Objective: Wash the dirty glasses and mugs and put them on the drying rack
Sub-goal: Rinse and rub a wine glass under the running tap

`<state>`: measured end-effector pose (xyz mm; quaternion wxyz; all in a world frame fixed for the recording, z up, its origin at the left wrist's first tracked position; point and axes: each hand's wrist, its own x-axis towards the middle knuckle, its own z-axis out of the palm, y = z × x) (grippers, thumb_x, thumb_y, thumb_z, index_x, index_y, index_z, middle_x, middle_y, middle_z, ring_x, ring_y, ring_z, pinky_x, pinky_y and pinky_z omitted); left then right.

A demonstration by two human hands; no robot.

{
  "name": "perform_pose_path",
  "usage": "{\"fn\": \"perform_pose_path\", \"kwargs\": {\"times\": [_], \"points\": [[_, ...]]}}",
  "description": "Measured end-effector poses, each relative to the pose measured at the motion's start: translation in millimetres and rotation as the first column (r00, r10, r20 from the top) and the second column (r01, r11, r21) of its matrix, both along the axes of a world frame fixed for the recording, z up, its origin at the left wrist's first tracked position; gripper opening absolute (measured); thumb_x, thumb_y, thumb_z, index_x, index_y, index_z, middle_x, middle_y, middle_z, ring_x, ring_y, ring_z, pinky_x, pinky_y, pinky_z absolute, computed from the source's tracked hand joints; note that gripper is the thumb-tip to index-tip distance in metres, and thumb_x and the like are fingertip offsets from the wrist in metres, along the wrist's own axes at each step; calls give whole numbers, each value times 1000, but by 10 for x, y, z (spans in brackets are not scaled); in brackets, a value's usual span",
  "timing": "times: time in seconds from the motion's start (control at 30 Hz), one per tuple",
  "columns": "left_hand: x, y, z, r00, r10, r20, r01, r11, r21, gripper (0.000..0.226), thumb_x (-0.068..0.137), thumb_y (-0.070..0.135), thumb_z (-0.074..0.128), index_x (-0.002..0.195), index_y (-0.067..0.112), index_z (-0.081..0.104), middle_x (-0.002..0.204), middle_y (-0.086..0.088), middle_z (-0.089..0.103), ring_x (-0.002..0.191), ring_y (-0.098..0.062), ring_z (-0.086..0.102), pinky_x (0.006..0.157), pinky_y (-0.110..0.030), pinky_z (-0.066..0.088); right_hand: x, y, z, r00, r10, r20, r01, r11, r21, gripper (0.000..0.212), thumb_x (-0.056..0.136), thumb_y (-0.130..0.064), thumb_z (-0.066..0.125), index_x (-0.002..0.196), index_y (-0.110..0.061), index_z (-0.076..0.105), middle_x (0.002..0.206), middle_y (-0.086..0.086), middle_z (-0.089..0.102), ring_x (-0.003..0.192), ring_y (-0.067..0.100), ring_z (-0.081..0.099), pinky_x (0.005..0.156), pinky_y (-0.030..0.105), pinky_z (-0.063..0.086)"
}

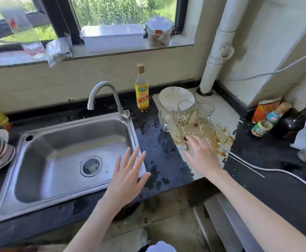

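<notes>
Both hands empty, fingers spread: left hand (125, 176) over sink (39, 180) right edge, right hand (202, 155) at dirty glasses (186, 117) on tabletop (163, 155).

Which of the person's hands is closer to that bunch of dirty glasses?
The right hand: its fingertips reach the near edge of the dirty glasses. The left hand hovers farther left, over the sink's rim.

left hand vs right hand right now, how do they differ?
The left hand hovers at the sink rim's right edge; the right hand reaches over the dirty glasses. Left fingers point up toward the faucet; right fingers angle up-left at the stained glasses. Both are open, fingers spread, holding nothing.
</notes>
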<state>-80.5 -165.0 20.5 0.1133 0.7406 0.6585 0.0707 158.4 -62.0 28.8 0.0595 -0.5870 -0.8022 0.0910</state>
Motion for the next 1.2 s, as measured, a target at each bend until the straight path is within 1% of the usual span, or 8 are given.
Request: {"fn": "perform_pose_path", "kwargs": {"times": [0.1, 0.3, 0.57, 0.63, 0.77, 0.93, 1.07, 1.2], "points": [[-93, 265, 27, 1000, -11, 4, 11, 1000, -27, 99, 67, 75, -27, 149, 28, 1, 150, 8, -21, 136, -19, -30, 106, -32, -21, -57, 442, 12, 999, -20, 27, 20, 1000, -4, 54, 95, -33, 49, 144, -17, 33, 152, 4, 31, 142, 19, 25, 119, 44, 6], [-180, 539, -9, 1000, 16, -3, -16, 995, -101, 102, 62, 75, -32, 149, 29, -5, 151, 6, -24, 139, -20, -27, 110, -35, -17, -78, 966, -3, 949, 22, 313, 35, 984, -175, 85, 88, -43, 58, 151, -23, 4, 159, 4, 5, 146, 23, 10, 115, 54, -7], [-141, 618, -179, 987, 141, 72, -134, 987, -90, 90, 80, 73, -10, 149, 22, 17, 157, -4, 2, 141, -23, -13, 115, -46, 4, -126, 1098, -68, 936, 186, 298, -139, 975, -174, 70, 84, -37, 65, 143, -18, 31, 140, 6, 45, 131, 20, 42, 119, 48, 3], [-137, 591, -188, 982, 173, 82, -166, 983, -83, 81, 84, 68, 3, 149, 21, 18, 157, -4, 4, 141, -22, -13, 115, -47, 5, -209, 1064, -16, 936, 227, 269, -185, 968, -171, 68, 84, -39, 64, 142, -20, 33, 138, 6, 47, 128, 20, 45, 118, 47, 7], [-251, 496, -163, 967, 238, 93, -229, 968, -99, 77, 83, 61, 12, 149, 21, 15, 156, 0, -1, 143, -23, -11, 115, -42, 2, -531, 952, 199, 946, 294, 139, -264, 944, -199, 65, 83, -44, 63, 138, -22, 38, 128, 5, 50, 117, 24, 49, 104, 39, 36], [-576, 337, -63, 901, 340, 271, -323, 940, -107, 68, 93, 41, 50, 148, 22, 17, 157, 1, 14, 146, -19, 3, 118, -41, 14, -1147, 716, 437, 912, 403, -75, -410, 889, -205, 64, 82, -45, 63, 137, -24, 40, 128, 2, 49, 115, 24, 51, 96, 36, 38], [-847, 291, 5, 824, 338, 455, -321, 940, -118, 75, 86, 36, 62, 147, 25, 20, 152, 2, 26, 142, -19, 20, 114, -42, 25, -1673, 526, 423, 873, 404, -274, -471, 845, -254, 64, 78, -43, 70, 134, -23, 46, 121, 0, 51, 110, 19, 52, 99, 36, 39], [-1144, 302, -78, 792, 328, 514, -304, 943, -134, 79, 82, 31, 69, 146, 22, 23, 146, 1, 37, 134, -16, 34, 110, -35, 29, -2156, 408, 325, 851, 363, -380, -477, 837, -269, 61, 76, -43, 72, 129, -24, 50, 108, -6, 50, 96, 9, 49, 97, 31, 39]]}}
